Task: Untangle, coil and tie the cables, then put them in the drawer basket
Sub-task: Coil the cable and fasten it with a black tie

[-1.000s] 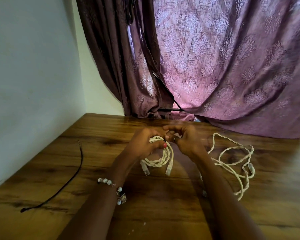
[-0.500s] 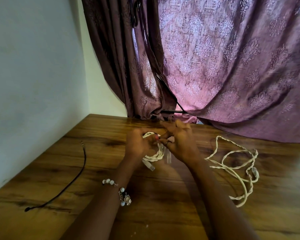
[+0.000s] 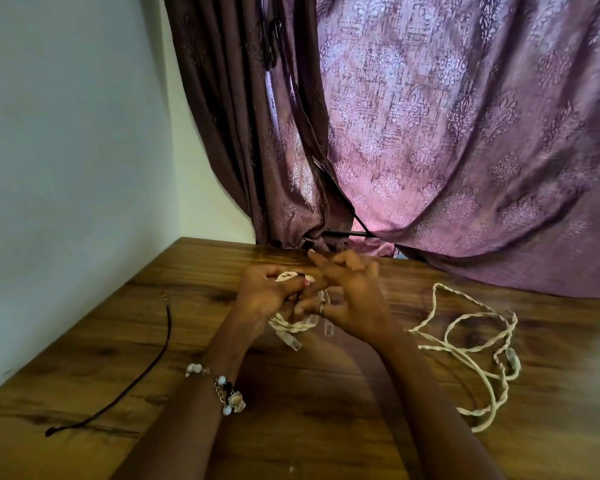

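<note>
Both hands have shifted toward the curtain (image 3: 465,140) since a second ago. Left hand (image 3: 267,296) grips the coiled white cable (image 3: 293,328) above the table (image 3: 309,410); right hand (image 3: 352,299) fingers partly spread, probably pinching it (blurred). Loose white cable (image 3: 478,348) lies right, black cable (image 3: 146,368) left.

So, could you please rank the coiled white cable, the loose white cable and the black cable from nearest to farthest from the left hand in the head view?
1. Coiled white cable: gripped in the left hand, at the table's middle.
2. Loose white cable: sprawled to the right, past the right hand.
3. Black cable: far left, near the wall.
</note>
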### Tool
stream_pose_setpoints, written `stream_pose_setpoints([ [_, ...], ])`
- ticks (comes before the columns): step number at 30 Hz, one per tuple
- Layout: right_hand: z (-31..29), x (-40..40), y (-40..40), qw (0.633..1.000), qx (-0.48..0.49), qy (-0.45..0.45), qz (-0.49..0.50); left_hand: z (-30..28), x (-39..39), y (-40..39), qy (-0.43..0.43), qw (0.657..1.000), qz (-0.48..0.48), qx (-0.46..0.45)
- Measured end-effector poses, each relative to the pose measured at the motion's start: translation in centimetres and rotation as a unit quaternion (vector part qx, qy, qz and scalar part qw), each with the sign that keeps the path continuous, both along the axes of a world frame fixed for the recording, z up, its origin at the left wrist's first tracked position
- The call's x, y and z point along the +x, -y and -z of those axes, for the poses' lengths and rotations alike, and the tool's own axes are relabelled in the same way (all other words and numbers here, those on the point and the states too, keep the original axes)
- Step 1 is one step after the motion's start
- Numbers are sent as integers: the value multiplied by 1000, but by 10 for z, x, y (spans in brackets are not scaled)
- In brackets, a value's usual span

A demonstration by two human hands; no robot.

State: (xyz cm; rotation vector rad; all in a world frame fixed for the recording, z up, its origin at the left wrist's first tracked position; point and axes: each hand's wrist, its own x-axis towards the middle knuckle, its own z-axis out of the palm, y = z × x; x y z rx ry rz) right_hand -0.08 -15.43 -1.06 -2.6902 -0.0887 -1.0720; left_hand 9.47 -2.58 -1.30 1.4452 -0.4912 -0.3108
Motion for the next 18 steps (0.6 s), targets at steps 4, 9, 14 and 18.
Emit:
stream_pose_setpoints([
  [4, -7, -6, 2, 939, 323, 104, -57, -2, -1, 3, 40, 999, 8, -30],
  [9, 3, -2, 6, 817, 573, 25, -63, -5, -11, 8, 70, 993, 82, -57],
  [14, 14, -2, 14, 701, 695, -69, -147, -4, -12, 8, 139, 984, 109, -32],
  [18, 21, -9, 18, 651, 715, -121, -224, 0, -13, 7, 203, 969, 140, 10],
])
